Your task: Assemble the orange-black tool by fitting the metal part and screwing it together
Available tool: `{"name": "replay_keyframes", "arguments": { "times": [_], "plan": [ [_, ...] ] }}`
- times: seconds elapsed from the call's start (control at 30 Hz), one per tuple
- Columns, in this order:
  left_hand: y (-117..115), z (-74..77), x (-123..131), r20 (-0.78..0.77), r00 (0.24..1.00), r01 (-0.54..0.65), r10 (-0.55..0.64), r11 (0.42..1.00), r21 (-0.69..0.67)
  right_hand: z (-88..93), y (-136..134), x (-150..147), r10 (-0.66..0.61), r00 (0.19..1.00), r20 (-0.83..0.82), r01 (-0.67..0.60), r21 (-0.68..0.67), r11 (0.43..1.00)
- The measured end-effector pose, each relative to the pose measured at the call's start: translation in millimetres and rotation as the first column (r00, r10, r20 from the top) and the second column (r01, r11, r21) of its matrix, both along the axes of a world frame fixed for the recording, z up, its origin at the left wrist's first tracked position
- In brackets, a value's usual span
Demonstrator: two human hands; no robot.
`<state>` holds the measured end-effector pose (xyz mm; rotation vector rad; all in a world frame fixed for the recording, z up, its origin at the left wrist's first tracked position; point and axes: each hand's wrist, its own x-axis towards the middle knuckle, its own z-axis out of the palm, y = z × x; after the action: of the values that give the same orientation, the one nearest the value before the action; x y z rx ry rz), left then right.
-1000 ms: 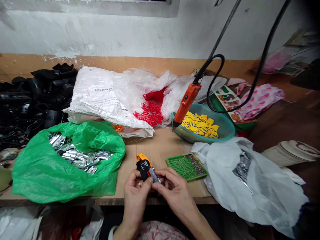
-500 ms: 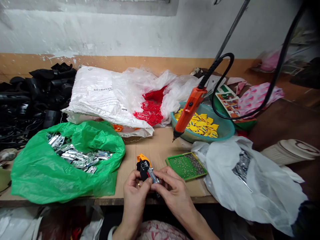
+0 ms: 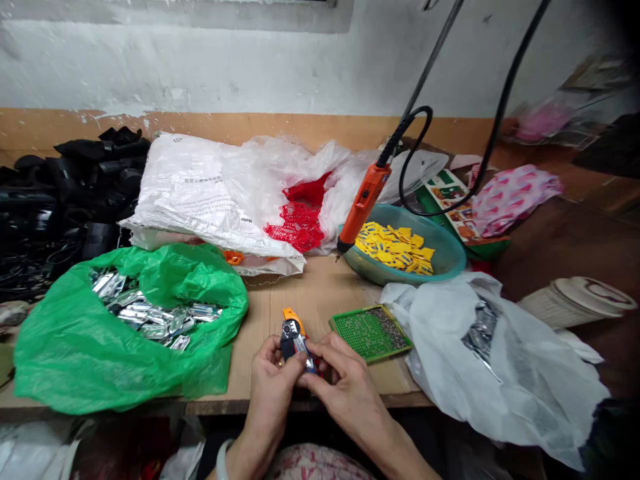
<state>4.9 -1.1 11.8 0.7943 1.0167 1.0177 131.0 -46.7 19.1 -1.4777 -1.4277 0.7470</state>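
Observation:
Both hands meet at the table's front edge around a small black and orange toy part (image 3: 291, 332). My left hand (image 3: 273, 383) grips it from the left with curled fingers. My right hand (image 3: 345, 383) pinches a shiny silver piece (image 3: 305, 352) against the part's right side. A green plastic bag (image 3: 75, 347) full of silver metal pieces (image 3: 150, 313) lies to the left. A green tray (image 3: 370, 331) of tiny screws sits just right of my hands.
An orange electric screwdriver (image 3: 363, 205) hangs on a black cable above a teal bowl (image 3: 450, 257) of yellow pieces. White bags (image 3: 210, 193) with red plastic parts lie behind. Black parts (image 3: 60, 187) pile at far left. Another white bag (image 3: 500, 360) covers the right.
The hanging screwdriver swung right, then back left. My hands stayed together on the toy part, which now stands more upright between the fingers.

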Motion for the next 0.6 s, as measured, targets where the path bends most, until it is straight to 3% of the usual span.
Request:
{"name": "replay_keyframes", "arguments": {
  "times": [0.1, 0.17, 0.23, 0.33, 0.4, 0.47, 0.6],
  "plan": [
    [4, -2.6, -3, -0.021, 1.000, 0.018, -0.018, 1.000, 0.006, -1.0, 14, 17, 0.006, 0.994, -0.109, -0.006, 0.004, 1.000],
    [6, -5.1, -4, -0.011, 0.999, 0.035, -0.035, 0.999, -0.005, 2.1, 35, 39, -0.122, 0.981, -0.151, 0.135, 0.082, 0.987],
    [7, -8.1, -3, 0.014, 0.998, 0.053, -0.053, 0.998, -0.024, 10.4, 64, 67, -0.299, 0.941, -0.161, 0.326, 0.177, 0.929],
    [7, -11.8, 1, 0.051, 0.997, 0.061, -0.059, 0.997, -0.053, 29.9, 114, 105, -0.436, 0.875, -0.211, 0.483, 0.308, 0.820],
    [8, -12.8, 4, 0.073, 0.997, 0.044, -0.038, 0.996, -0.077, 42.7, 143, 119, -0.447, 0.869, -0.212, 0.494, 0.335, 0.803],
    [9, -12.1, 6, 0.089, 0.996, 0.031, -0.022, 0.994, -0.101, 52.5, 163, 123, -0.392, 0.898, -0.200, 0.440, 0.365, 0.820],
    [12, -7.7, 6, 0.103, 0.994, 0.043, -0.030, 0.991, -0.129, 63.0, 176, 117, -0.347, 0.924, -0.159, 0.382, 0.415, 0.826]
  ]
}}
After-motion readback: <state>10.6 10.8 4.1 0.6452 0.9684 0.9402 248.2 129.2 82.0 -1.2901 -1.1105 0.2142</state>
